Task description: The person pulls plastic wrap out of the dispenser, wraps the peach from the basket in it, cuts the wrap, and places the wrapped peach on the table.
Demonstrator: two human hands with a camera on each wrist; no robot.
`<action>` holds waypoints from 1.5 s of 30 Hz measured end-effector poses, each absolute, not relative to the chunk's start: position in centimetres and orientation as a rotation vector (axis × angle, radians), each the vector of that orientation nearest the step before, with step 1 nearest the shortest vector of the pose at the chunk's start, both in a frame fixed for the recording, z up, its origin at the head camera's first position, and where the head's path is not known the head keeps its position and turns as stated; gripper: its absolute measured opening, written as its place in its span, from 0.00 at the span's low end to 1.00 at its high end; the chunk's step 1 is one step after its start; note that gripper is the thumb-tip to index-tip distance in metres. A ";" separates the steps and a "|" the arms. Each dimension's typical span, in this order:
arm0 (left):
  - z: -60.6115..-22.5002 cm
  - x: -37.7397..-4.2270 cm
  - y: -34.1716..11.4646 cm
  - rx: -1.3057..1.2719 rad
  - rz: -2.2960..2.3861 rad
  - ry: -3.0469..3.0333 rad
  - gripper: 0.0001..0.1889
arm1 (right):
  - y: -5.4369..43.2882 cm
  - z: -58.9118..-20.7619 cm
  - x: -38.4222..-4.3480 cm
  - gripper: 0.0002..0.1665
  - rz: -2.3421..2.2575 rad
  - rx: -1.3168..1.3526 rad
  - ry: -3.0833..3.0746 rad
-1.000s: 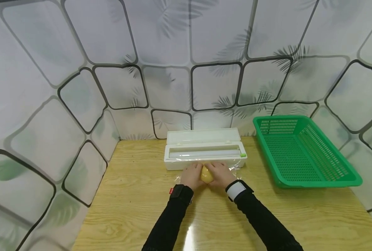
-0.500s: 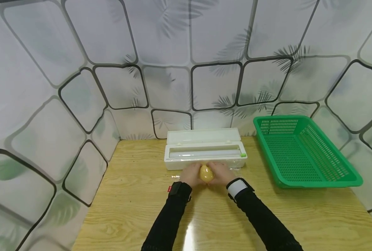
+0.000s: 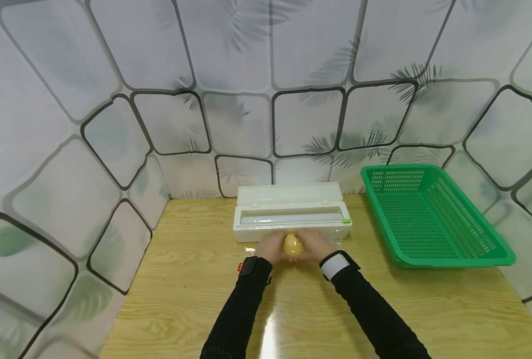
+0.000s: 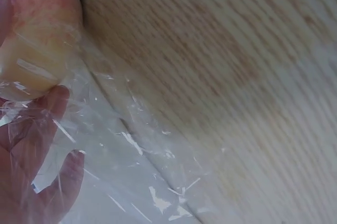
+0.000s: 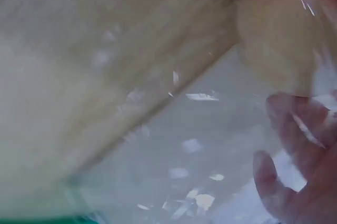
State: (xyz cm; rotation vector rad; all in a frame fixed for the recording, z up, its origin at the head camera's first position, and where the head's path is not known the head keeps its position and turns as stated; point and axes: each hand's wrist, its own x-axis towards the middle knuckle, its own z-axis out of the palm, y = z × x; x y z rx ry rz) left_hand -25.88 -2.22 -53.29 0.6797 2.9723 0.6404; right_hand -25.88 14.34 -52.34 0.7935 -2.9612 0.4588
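A round yellow fruit with a red blush, like an apple (image 3: pixel 293 245), is held between both hands just in front of a white cling film box (image 3: pixel 293 232). My left hand (image 3: pixel 272 248) grips its left side, and my right hand (image 3: pixel 314 246) grips its right side. Clear cling film (image 4: pixel 142 145) lies over the fruit and the fingers, wrinkled and shiny in both wrist views. In the left wrist view the fruit (image 4: pixel 39 50) shows red at the top and yellow below. Its underside is hidden.
The box's lid (image 3: pixel 289 193) stands open, with a film roll (image 3: pixel 290 219) inside and a small green piece (image 3: pixel 346 221) at its right end. A green plastic basket (image 3: pixel 432 224) stands at the right on the wooden table (image 3: pixel 189 279). A patterned wall covering rises behind.
The hands have drawn slightly apart around the fruit, and more of it shows from above. The loose film at the sides has pulled in closer. Box and basket stay in place.
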 end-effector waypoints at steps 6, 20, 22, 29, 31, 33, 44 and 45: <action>-53.3 -26.0 -2.2 0.693 0.652 2.962 0.37 | 14.1 -52.0 -25.7 0.34 0.212 0.759 -2.939; -54.1 -24.8 -2.4 0.733 0.693 2.983 0.38 | 16.5 -53.4 -25.2 0.50 0.124 0.815 -2.923; -54.2 -24.6 -2.7 0.705 0.676 3.000 0.40 | 16.9 -53.7 -25.0 0.50 0.155 0.828 -2.914; -54.7 -24.1 -4.0 0.578 0.648 2.998 0.43 | 17.8 -53.8 -24.7 0.40 0.015 0.729 -2.917; -54.9 -24.1 -4.6 0.546 0.635 2.986 0.41 | 18.1 -53.6 -24.5 0.37 0.013 0.696 -2.921; -55.3 -24.2 -5.1 0.537 0.593 2.984 0.38 | 18.5 -53.5 -24.5 0.37 0.001 0.658 -2.932; -55.6 -24.3 -7.5 0.537 0.546 3.010 0.23 | 21.5 -53.5 -23.7 0.34 0.039 0.475 -2.976; -55.7 -24.2 -7.7 0.536 0.543 3.012 0.23 | 21.8 -53.5 -23.7 0.33 0.053 0.466 -2.975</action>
